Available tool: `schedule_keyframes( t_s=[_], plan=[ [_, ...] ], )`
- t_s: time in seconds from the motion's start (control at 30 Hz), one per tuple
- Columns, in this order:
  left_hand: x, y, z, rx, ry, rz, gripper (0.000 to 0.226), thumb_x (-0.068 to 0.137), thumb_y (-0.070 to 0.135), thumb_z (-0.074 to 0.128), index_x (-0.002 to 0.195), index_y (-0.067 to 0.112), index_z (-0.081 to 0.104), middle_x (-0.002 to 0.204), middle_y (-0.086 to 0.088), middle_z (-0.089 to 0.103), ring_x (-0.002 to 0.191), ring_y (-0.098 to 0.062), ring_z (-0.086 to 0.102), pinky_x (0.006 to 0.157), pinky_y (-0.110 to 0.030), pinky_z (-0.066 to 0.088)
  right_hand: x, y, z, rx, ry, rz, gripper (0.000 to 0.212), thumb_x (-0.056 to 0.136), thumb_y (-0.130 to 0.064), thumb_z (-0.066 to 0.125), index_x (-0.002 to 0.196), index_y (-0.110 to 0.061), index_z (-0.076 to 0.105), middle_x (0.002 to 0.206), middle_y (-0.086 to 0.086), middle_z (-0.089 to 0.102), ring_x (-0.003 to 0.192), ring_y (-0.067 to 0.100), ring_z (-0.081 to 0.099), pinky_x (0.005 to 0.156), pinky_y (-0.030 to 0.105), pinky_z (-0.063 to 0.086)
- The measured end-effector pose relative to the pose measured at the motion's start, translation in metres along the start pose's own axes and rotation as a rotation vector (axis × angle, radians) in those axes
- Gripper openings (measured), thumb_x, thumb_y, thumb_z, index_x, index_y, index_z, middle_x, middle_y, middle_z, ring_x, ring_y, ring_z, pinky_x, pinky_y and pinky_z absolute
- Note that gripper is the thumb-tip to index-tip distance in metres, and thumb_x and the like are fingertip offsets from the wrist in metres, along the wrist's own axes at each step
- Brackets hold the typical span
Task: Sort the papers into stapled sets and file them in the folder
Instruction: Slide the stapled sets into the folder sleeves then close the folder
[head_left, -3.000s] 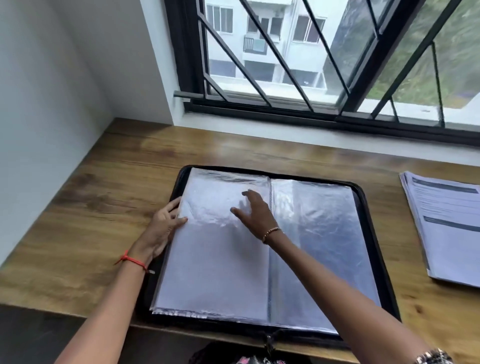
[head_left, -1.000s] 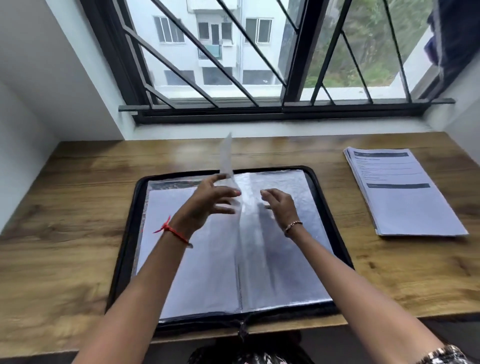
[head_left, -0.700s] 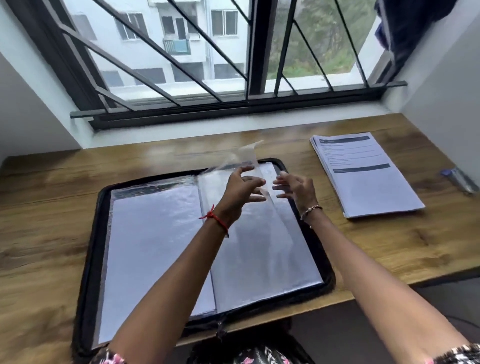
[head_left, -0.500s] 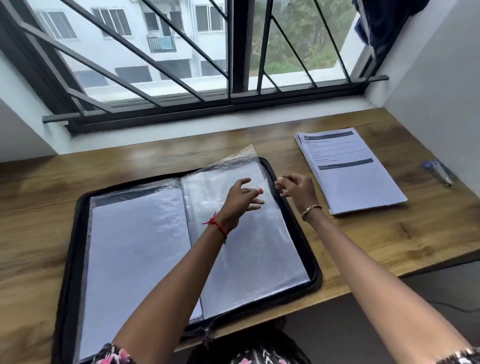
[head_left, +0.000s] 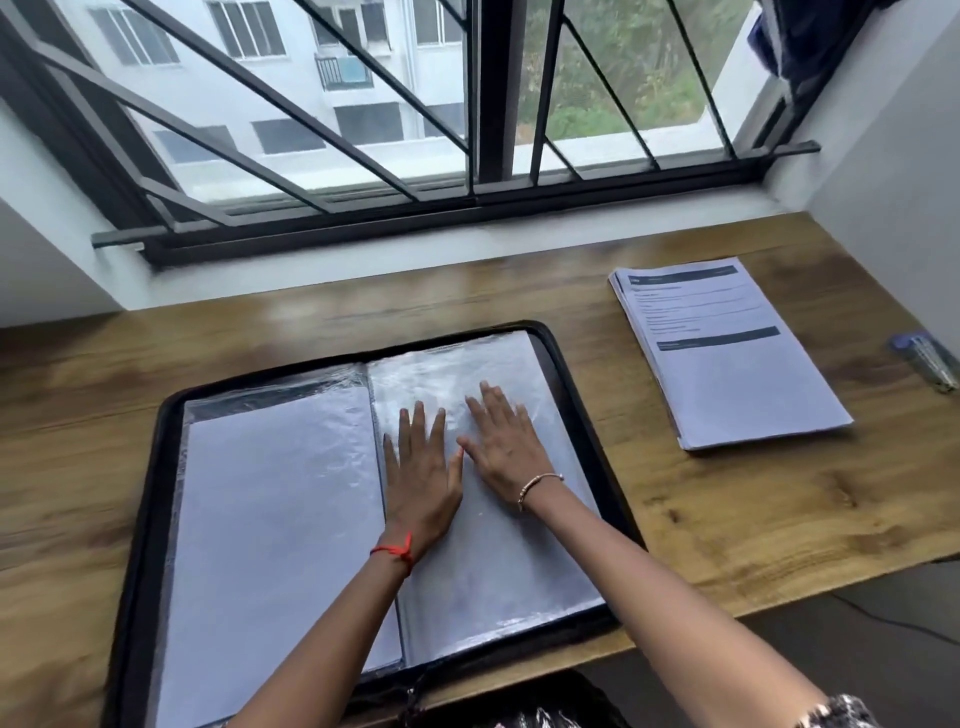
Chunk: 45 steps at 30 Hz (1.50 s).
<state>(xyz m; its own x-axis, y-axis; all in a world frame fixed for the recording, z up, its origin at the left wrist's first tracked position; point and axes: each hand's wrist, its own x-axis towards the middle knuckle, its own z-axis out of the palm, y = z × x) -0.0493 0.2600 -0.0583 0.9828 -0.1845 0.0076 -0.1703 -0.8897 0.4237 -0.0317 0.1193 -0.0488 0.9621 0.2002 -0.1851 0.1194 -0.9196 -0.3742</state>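
A black zip folder (head_left: 584, 431) lies open on the wooden desk, its clear plastic sleeves spread to both sides. The left-hand sleeve (head_left: 280, 519) has white paper in it. My left hand (head_left: 423, 467) and my right hand (head_left: 506, 447) lie side by side, flat with straight fingers, on the right-hand sleeve (head_left: 498, 571) just right of the spine. A stack of printed papers (head_left: 727, 358) with dark header bars lies on the desk to the right of the folder, apart from both hands. A small blue stapler (head_left: 924, 358) sits at the far right edge.
The wooden desk (head_left: 753, 519) runs under a barred window (head_left: 483, 130), with white walls at both ends. The folder's near edge overhangs the desk's front edge. A thin cable (head_left: 893, 618) runs on the floor at the lower right.
A clear sleeve that my left hand was turning from left to right has come down on the right side. Both hands now press flat on it. The view has swung to the right.
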Motion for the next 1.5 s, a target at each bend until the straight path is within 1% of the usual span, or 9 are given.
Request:
schedule_keyframes(
  t_s=[0.1, 0.23, 0.33, 0.43, 0.53, 0.7, 1.1, 1.23, 1.5],
  plan=[
    [0.002, 0.003, 0.011, 0.123, -0.038, -0.014, 0.067, 0.089, 0.046, 0.02, 0.145, 0.012, 0.03, 0.155, -0.012, 0.015, 0.143, -0.023, 0.006, 0.113, -0.044, -0.005, 0.001, 0.02, 0.005, -0.096, 0.054, -0.045, 0.086, 0.078, -0.071, -0.013, 0.148, -0.023, -0.004, 0.154, -0.006, -0.016, 0.139, 0.007, -0.019, 0.113, 0.035, -0.015],
    [0.006, 0.018, 0.02, 0.152, 0.0, -0.083, 0.064, 0.089, 0.042, 0.028, 0.143, 0.009, 0.024, 0.153, -0.018, 0.021, 0.144, -0.023, 0.002, 0.111, -0.051, -0.001, -0.002, 0.041, -0.006, -0.093, 0.051, -0.053, 0.092, 0.071, -0.069, -0.014, 0.149, -0.022, 0.002, 0.148, -0.013, -0.014, 0.137, 0.004, -0.015, 0.111, 0.032, -0.018],
    [0.015, 0.037, 0.029, 0.132, -0.012, -0.052, 0.068, 0.089, 0.046, 0.023, 0.146, 0.01, 0.018, 0.154, -0.017, 0.014, 0.144, -0.022, -0.002, 0.111, -0.051, -0.005, -0.004, 0.061, -0.025, -0.126, 0.106, 0.003, 0.074, 0.092, -0.058, 0.01, 0.137, -0.012, 0.046, 0.146, -0.002, 0.037, 0.135, 0.01, 0.034, 0.113, 0.035, 0.019],
    [0.031, 0.069, 0.031, 0.07, -0.093, 0.046, 0.079, 0.081, 0.056, -0.001, 0.149, 0.015, 0.002, 0.154, -0.008, -0.016, 0.141, -0.018, -0.023, 0.111, -0.044, -0.019, -0.005, 0.094, -0.042, -0.134, 0.195, 0.061, 0.049, 0.085, -0.037, 0.036, 0.103, -0.007, 0.07, 0.112, 0.008, 0.068, 0.105, 0.02, 0.065, 0.085, 0.043, 0.052],
    [0.06, 0.118, 0.032, -0.082, -0.12, 0.145, 0.085, 0.078, 0.057, -0.006, 0.149, 0.012, 0.008, 0.157, -0.007, -0.01, 0.139, -0.017, -0.023, 0.111, -0.035, -0.016, -0.006, 0.137, -0.072, -0.05, 0.333, 0.176, 0.045, 0.088, -0.028, 0.035, 0.107, -0.001, 0.065, 0.114, 0.018, 0.065, 0.109, 0.031, 0.061, 0.094, 0.045, 0.047],
    [0.107, 0.192, 0.04, -0.296, -0.151, 0.243, 0.073, 0.088, 0.048, 0.015, 0.139, -0.001, 0.035, 0.149, -0.019, 0.026, 0.142, -0.03, 0.015, 0.116, -0.033, 0.007, -0.01, 0.205, -0.122, -0.002, 0.449, 0.4, 0.031, 0.09, -0.01, 0.05, 0.116, 0.005, 0.059, 0.123, 0.023, 0.056, 0.115, 0.036, 0.052, 0.099, 0.04, 0.039],
    [0.188, 0.25, 0.075, -0.38, -0.141, 0.151, 0.037, 0.1, 0.02, 0.037, 0.129, 0.0, 0.046, 0.135, -0.018, 0.044, 0.125, -0.032, 0.036, 0.103, -0.03, 0.021, -0.014, 0.303, -0.12, 0.0, 0.199, 0.474, 0.063, 0.095, -0.051, 0.026, 0.149, -0.021, 0.011, 0.158, 0.003, -0.001, 0.146, 0.018, -0.003, 0.116, 0.036, -0.002],
    [0.206, 0.248, 0.083, -0.345, -0.154, 0.088, 0.038, 0.099, 0.02, 0.041, 0.128, -0.002, 0.045, 0.136, -0.018, 0.04, 0.127, -0.031, 0.032, 0.104, -0.029, 0.019, -0.015, 0.308, -0.104, -0.035, 0.31, 0.437, 0.082, 0.079, -0.065, 0.007, 0.148, -0.022, 0.016, 0.157, 0.004, 0.006, 0.146, 0.018, 0.003, 0.116, 0.036, -0.002],
    [0.238, 0.25, 0.091, -0.35, -0.094, -0.109, 0.056, 0.092, 0.026, 0.053, 0.139, 0.004, 0.033, 0.136, -0.017, 0.039, 0.128, -0.032, 0.03, 0.105, -0.039, 0.024, -0.009, 0.309, -0.098, -0.001, 0.444, 0.42, 0.073, 0.084, -0.058, 0.026, 0.141, -0.013, 0.039, 0.15, 0.012, 0.031, 0.14, 0.027, 0.026, 0.113, 0.043, 0.013]
  ],
)
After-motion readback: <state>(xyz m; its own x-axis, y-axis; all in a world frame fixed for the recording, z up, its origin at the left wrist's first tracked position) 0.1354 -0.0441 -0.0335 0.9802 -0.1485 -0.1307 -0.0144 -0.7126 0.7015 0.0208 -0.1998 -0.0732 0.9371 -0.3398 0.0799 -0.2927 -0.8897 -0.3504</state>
